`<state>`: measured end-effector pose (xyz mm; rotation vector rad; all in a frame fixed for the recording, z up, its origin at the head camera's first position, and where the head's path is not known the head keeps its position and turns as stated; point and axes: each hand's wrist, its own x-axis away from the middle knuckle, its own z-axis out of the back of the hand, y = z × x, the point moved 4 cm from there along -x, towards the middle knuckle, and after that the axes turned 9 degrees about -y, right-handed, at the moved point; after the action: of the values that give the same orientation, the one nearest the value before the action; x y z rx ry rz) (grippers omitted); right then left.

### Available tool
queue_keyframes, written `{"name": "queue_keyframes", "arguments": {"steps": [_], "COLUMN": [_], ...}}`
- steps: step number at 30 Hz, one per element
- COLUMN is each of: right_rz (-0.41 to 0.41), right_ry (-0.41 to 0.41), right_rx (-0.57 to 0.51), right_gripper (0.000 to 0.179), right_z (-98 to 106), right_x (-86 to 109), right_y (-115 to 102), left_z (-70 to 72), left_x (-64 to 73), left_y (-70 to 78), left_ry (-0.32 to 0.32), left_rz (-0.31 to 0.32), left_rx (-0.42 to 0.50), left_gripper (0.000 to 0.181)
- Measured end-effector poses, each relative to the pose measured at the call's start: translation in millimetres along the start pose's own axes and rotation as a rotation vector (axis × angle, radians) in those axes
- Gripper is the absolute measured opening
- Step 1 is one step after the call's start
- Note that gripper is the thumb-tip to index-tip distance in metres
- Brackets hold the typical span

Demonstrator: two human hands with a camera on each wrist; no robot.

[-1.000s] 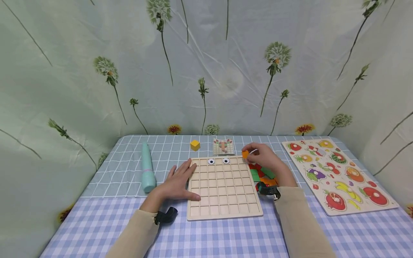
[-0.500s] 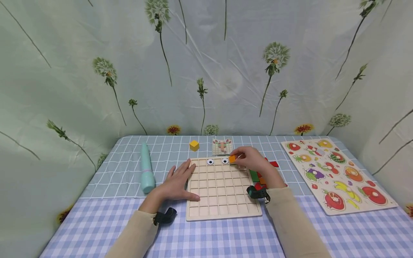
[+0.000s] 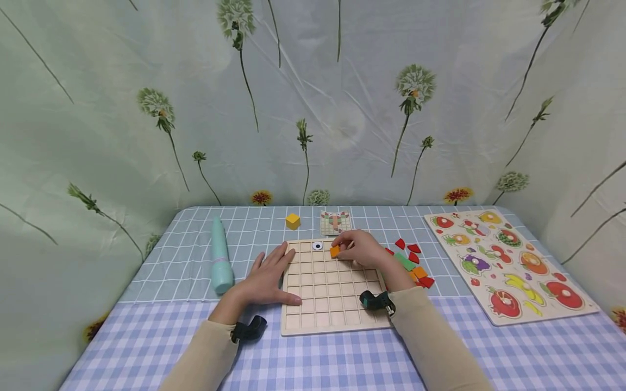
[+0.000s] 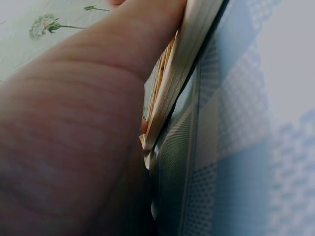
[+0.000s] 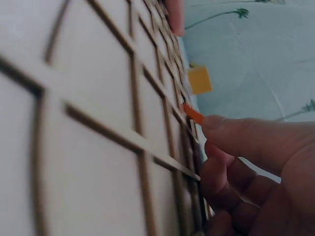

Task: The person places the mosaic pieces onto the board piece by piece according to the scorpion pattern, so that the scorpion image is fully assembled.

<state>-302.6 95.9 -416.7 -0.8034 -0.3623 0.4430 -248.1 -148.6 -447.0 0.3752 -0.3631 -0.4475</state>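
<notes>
A wooden grid board lies flat in the middle of the table. My left hand rests on its left edge with the fingers spread. Between thumb and fingers, my right hand pinches an orange square tile over the second row from the top. In the right wrist view the orange tile is seen edge-on, tilted against the grid. One round eye tile shows in the top row; the right hand hides the place of the other one. The left wrist view shows mostly the hand and the board's side.
Several red, green and orange pieces lie right of the board. Behind it are a picture card and a yellow cube. A turquoise cylindrical case lies at left, a fruit puzzle board at right.
My right hand has moved left and slightly nearer, carrying the orange tile from the board's top right corner to below the top row. The left hand stays on the board's edge.
</notes>
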Motion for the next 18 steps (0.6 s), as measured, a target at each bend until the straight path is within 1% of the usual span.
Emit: {"name": "queue_keyframes", "arguments": {"steps": [8,12,18], "right_rz": [-0.015,-0.022,0.0], "right_ry": [0.014,0.019,0.013], "right_rx": [0.075,0.081,0.075], "right_gripper": [0.018,0.019,0.018], "right_z": [-10,-11,-12], "right_x": [-2.5,-2.3,-3.3], "right_y": [-6,-6,-6], "left_z": [1.4,1.2,1.1], "left_x": [1.0,0.4,0.2], "left_y": [2.1,2.3,1.6], "left_ry": [-0.001,-0.004,-0.002], "left_rz": [-0.004,-0.001,0.003], "left_rx": [0.0,0.001,-0.006], "left_gripper": [0.12,0.12,0.12]}}
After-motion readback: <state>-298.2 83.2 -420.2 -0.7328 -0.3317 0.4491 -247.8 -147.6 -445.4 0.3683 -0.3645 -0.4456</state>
